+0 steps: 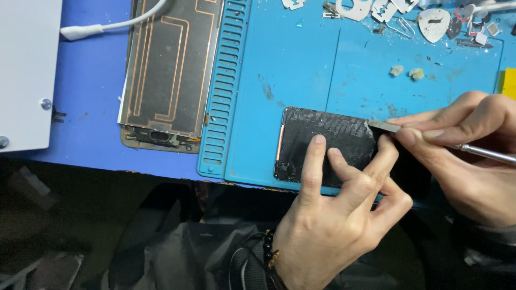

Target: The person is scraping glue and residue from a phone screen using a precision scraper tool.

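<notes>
Black panel [322, 142] lies under our left hand's [333, 225] pressing fingers [314, 161]; our right hand [467, 145] grips a scraper [430, 137], seemingly touching its edge.

A dark rectangular panel [322, 140] lies flat near the front edge of the blue mat [290, 64], its surface rough with grey, patchy residue and a thin copper-coloured strip along its left edge. A slim metal scraper [430, 138] with a flat blade and a silver shaft lies almost level over the mat's right part, its tip touching the panel's upper right corner.
</notes>
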